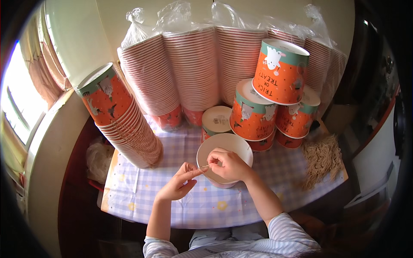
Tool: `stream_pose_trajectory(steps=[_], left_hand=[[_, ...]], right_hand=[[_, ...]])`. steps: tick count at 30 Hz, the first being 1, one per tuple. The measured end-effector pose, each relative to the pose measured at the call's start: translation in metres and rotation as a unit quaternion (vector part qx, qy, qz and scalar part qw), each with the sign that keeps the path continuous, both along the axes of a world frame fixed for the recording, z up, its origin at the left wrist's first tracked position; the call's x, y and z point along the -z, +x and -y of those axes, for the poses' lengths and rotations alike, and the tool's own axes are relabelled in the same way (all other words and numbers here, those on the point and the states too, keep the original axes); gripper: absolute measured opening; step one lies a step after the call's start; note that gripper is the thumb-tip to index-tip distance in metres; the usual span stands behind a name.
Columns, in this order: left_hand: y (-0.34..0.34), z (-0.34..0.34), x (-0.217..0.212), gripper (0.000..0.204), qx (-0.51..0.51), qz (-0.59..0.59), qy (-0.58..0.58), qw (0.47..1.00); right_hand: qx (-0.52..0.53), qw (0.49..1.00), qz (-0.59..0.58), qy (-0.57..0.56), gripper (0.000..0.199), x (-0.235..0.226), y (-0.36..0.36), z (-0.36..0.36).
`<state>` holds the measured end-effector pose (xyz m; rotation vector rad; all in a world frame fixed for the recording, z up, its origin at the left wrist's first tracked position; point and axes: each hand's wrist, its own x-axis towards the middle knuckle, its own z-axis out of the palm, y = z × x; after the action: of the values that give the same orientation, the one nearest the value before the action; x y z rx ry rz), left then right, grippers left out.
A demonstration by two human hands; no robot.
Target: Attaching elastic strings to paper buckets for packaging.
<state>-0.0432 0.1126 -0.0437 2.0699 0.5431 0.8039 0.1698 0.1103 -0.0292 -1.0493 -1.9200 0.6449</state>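
Observation:
An open paper bucket (pixel 241 145) with a white inside stands mouth up on the table in front of me. Over its near left rim, both my hands meet at a short, thin piece of tan cord (pixel 205 167). My left hand (pixel 177 184) pinches the cord, with its index finger stretched toward the other hand. Above the bucket's mouth, my right hand (pixel 229 164) holds the cord between thumb and fingertips, the other fingers curled. Most of the cord is hidden by my fingers. A loose heap of similar tan cords (pixel 322 158) lies at the table's right edge.
Tall plastic-wrapped stacks of nested buckets (pixel 193 66) line the back. At left leans another nested stack (pixel 129 129). Upside-down orange buckets (pixel 254 114) are piled at right, one bucket (pixel 282 71) on top. A checked cloth (pixel 146 189) covers the table. A window (pixel 26 94) is far left.

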Motion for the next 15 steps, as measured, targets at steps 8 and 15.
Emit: stream_pose_trajectory(steps=[8, 15], left_hand=[[0.030, -0.018, -0.024, 0.037, -0.106, 0.010, 0.165, 0.981], [0.040, -0.021, -0.038, 0.013, -0.120, -0.054, 0.100, 0.986]], right_hand=[[-0.101, 0.982, -0.104, -0.122, 0.006, -0.013, 0.007, 0.002], [-0.119, 0.961, -0.133, -0.212, 0.008, -0.015, 0.020, 0.002]])
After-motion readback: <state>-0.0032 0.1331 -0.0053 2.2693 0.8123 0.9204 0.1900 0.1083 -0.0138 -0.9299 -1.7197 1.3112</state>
